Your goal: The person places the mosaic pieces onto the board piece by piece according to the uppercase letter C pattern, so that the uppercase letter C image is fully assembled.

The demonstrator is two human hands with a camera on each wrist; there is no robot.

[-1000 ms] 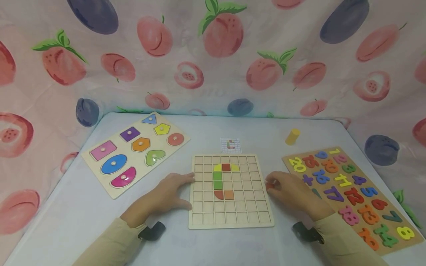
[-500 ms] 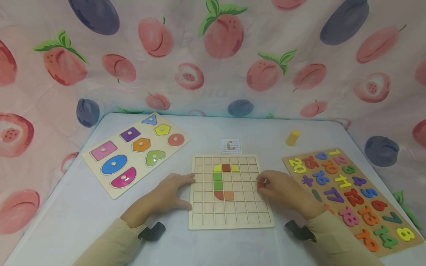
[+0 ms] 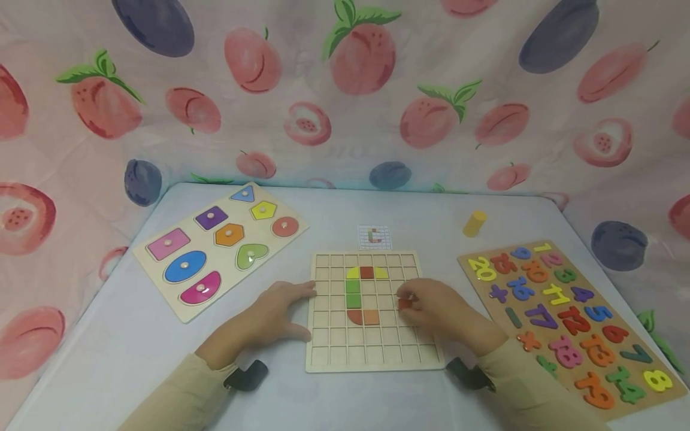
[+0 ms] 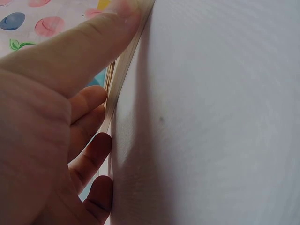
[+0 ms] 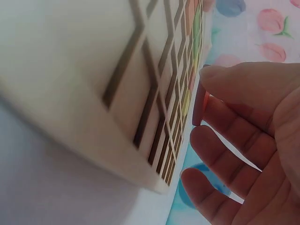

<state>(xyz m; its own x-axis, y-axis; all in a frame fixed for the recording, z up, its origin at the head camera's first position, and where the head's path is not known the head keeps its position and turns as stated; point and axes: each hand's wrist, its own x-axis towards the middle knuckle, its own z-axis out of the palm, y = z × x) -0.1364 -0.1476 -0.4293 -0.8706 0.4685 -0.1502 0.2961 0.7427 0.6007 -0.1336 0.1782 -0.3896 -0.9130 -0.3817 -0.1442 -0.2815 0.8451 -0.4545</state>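
Note:
A square wooden grid board (image 3: pixel 374 355) lies flat on the table. Yellow, red, green and orange pieces sit in some of its cells, among them a green square (image 3: pixel 353 286) and an orange square (image 3: pixel 371 316). My left hand (image 3: pixel 269 312) rests against the board's left edge, thumb and fingertips touching it. Over the right-hand columns, my right hand (image 3: pixel 450 312) pinches a small red tile (image 3: pixel 405 304) between thumb and fingers. In the right wrist view that tile (image 5: pixel 201 101) is seen edge-on, held above the board, and part of it is covered by the thumb.
Behind the board lies a small printed pattern card (image 3: pixel 374 237). A knobbed shape puzzle (image 3: pixel 280 212) is at the left and a number puzzle board (image 3: pixel 660 400) at the right. A yellow cylinder (image 3: pixel 474 224) stands at the back right.
My right hand has moved left with the red tile, from beside the board's right edge to over its right-hand columns. The left hand has stayed in place.

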